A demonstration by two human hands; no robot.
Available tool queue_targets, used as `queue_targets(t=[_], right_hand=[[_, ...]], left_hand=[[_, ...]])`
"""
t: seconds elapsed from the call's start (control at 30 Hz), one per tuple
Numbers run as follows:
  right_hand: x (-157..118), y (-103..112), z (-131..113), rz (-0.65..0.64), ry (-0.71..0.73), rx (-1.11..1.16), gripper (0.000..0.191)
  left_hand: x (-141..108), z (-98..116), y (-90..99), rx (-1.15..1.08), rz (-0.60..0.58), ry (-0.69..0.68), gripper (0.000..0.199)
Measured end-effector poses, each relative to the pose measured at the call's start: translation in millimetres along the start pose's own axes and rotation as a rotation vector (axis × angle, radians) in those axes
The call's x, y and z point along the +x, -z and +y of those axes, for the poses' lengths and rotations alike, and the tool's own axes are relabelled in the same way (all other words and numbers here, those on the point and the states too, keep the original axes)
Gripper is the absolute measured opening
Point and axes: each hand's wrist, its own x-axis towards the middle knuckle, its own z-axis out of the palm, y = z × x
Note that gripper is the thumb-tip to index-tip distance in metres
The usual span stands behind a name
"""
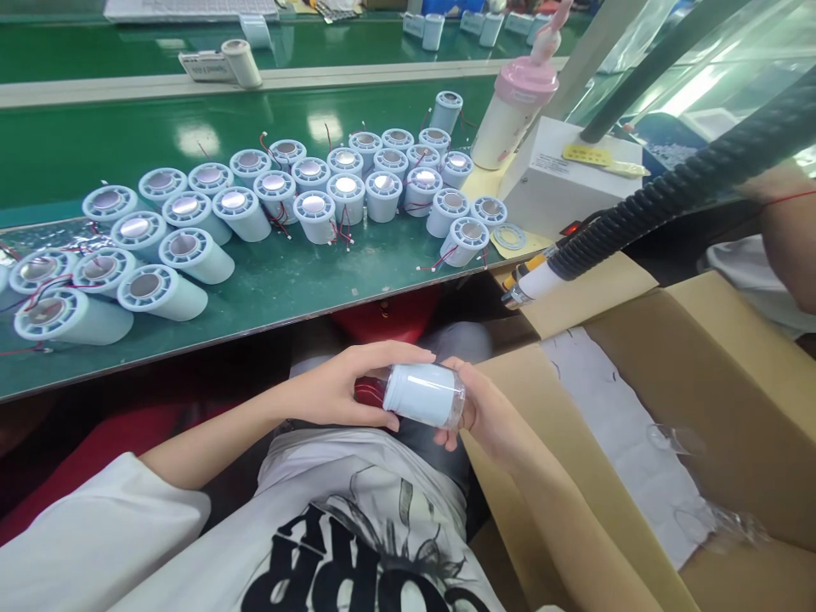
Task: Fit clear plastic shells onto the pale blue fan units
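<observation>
Over my lap, a light blue cylinder [421, 394] lies sideways between my hands, with shiny clear plastic around it. My left hand [348, 382] curves round its left end, fingers along the top and thumb below. At the other end, my right hand [488, 408] grips the plastic-covered cylinder, its fingers partly hidden behind. On the green workbench ahead stand several similar light blue cylinders [384, 197] with silvery round centres, ribbed rims and thin red and dark wires.
To the right is an open cardboard box [720, 340] with clear plastic pieces [720, 523] inside. A black flexible hose [676, 170] crosses above it. A pink-lidded bottle [519, 106] stands beside a white device [561, 174]. Another person's arm [790, 238] shows at far right.
</observation>
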Motion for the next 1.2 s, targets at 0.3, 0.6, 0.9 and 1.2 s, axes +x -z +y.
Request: queue_targets(t=[0.3, 0.6, 0.9, 1.2], right_hand=[[-3, -6, -4, -0.127, -0.276, 0.142, 0.065], [-3, 3, 12, -0.084, 0.192, -0.145, 0.074], [-18, 8, 10, 0.007, 0.506, -0.395, 0.052], [-15, 9, 11, 0.072, 0.279, -0.267, 0.055]], left_hand=[[1, -2, -3.2, -0.032, 0.03, -0.053, 0.074], [-4, 8, -10.7, -0.17, 0.122, 0.172, 0.064], [-3, 10, -5.0, -0.206, 0.043, 0.158, 0.077], [-2, 5, -11.1, -0.391, -0.012, 0.279, 0.073]])
